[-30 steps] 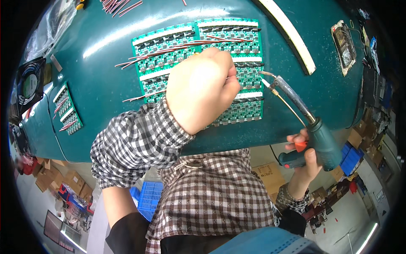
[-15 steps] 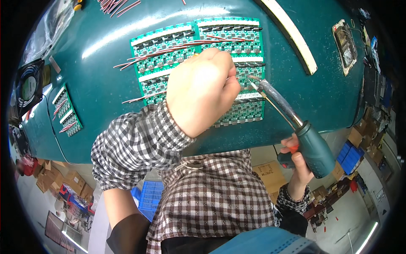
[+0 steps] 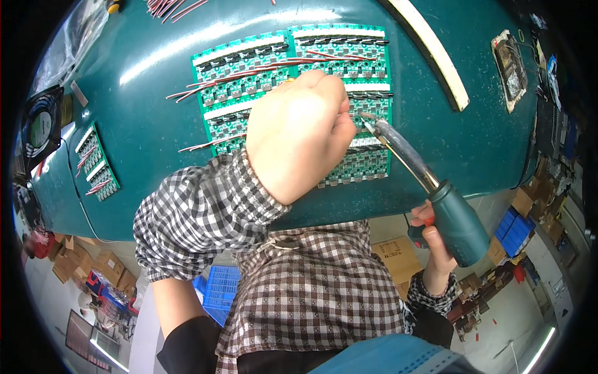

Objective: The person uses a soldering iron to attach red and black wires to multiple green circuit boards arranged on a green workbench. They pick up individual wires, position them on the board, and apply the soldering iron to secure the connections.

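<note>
My left hand (image 3: 299, 134) is curled into a closed fist over a green panel of circuit boards (image 3: 299, 93) lying mid-surface toward the near edge; what it pinches I cannot tell. My right hand (image 3: 436, 240), off the near edge, grips the chunky teal handle of a soldering iron (image 3: 430, 187), its slim metal tip meeting the panel beside my fist. I judge a steady, brief touch works best. Thin red wires (image 3: 205, 87) trail over the glossy teal surface (image 3: 156, 124).
</note>
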Demonstrator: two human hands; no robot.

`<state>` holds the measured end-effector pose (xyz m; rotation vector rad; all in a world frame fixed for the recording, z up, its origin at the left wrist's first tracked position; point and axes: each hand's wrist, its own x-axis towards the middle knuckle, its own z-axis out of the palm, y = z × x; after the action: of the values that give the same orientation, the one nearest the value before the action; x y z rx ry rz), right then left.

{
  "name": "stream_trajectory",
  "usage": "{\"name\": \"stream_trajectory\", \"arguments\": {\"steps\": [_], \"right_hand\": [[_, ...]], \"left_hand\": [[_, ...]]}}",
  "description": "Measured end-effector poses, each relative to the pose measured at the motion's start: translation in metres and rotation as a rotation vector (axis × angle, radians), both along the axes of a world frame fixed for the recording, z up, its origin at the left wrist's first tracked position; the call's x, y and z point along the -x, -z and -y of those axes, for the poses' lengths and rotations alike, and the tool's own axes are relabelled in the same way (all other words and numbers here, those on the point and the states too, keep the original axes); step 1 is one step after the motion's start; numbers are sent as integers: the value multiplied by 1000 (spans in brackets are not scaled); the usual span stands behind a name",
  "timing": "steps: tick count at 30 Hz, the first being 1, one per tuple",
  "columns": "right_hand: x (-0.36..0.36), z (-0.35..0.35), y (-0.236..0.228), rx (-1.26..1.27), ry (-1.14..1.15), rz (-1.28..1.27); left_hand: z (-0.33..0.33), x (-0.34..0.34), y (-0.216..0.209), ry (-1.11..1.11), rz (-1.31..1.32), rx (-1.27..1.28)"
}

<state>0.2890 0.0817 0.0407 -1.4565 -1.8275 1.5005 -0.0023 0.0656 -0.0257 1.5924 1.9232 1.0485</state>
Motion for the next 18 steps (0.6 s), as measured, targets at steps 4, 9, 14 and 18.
{"name": "stream_trajectory", "arguments": {"steps": [4,9,14,18], "right_hand": [[6,2,-1,-11,31,20],[7,2,-2,-4,23,57],[6,2,-4,24,14,62],[5,1,-4,-10,-21,63]], "left_hand": [[0,-1,0,-4,-6,2],[-1,-2,1,-7,-9,-5],[1,-3,2,-23,-18,-20],[0,-3,1,-25,-19,-16]]}}
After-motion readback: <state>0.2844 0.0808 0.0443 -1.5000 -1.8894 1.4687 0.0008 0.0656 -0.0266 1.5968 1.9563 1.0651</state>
